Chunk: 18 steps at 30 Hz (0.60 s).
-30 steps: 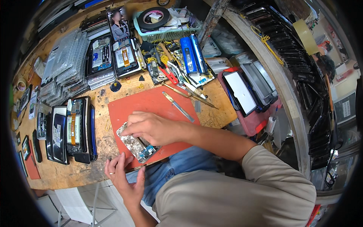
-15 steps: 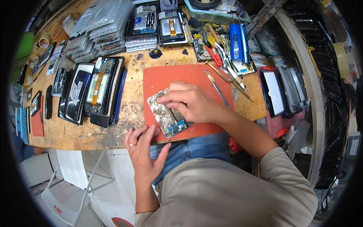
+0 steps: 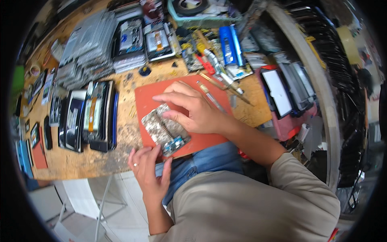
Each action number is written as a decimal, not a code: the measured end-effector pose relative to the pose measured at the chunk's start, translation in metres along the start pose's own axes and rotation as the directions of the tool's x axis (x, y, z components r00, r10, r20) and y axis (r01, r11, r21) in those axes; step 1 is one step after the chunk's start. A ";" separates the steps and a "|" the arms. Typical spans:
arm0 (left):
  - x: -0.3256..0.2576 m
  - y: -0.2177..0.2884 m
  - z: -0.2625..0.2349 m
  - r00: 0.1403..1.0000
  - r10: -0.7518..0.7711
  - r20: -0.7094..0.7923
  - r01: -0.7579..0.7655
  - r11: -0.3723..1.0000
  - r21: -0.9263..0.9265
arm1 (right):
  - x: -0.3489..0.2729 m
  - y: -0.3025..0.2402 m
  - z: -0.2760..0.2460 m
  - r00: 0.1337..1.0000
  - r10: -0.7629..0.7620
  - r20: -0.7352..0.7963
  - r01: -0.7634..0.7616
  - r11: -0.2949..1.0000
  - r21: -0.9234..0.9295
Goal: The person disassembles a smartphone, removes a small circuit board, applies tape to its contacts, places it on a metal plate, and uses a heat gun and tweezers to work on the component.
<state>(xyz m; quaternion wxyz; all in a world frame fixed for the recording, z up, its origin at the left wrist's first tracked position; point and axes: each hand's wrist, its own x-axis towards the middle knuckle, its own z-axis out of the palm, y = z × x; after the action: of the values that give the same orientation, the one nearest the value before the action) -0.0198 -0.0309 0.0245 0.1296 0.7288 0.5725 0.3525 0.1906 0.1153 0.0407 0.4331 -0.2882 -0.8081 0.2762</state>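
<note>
A mottled white-and-brown phone frame [image 3: 152, 127] lies tilted on a red-orange mat [image 3: 144, 97], near the table's front edge. Across its near end sits a small blue circuit board [image 3: 174, 146]. My right hand [image 3: 196, 112] hovers over the frame's right side and covers part of it. Its thumb and forefinger are spread apart, with nothing visible between them. My left hand [image 3: 151, 171] is at the frame's near left corner, fingers apart and thumb out. Whether its fingertips touch the frame cannot be told.
Right of the mat's top lie tweezers [image 3: 211, 97], a brush [image 3: 231, 85] and a blue tool [image 3: 227, 46]. Opened phones [image 3: 92, 117] stand at the left. Behind them rises a stack of clear plastic cases [image 3: 86, 44]. A wooden post [image 3: 318, 80] borders the right.
My right thumb and forefinger, pinched at the frame before, have parted and lifted off it. My left hand stays by the near corner. The whole view has shifted and turned slightly.
</note>
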 end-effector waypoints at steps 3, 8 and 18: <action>0.000 0.003 -0.001 0.999 0.025 -0.033 -0.026 1.000 -0.014 | 0.012 0.007 -0.039 0.994 0.059 -0.089 -0.075 0.978 -0.195; 0.010 0.000 0.003 0.998 0.019 -0.053 -0.024 0.995 -0.095 | 0.078 0.050 -0.129 0.930 0.352 -0.109 -0.278 0.477 -0.834; 0.033 0.001 0.013 1.000 -0.003 -0.030 0.000 0.997 -0.081 | 0.129 0.148 -0.094 0.595 0.799 0.086 0.230 -0.067 -0.971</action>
<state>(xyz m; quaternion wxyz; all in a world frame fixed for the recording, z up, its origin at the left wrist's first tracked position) -0.0076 0.0022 0.0275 0.1510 0.7172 0.5601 0.3862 0.2459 0.3260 0.0518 -0.3219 -0.5599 -0.7417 -0.1813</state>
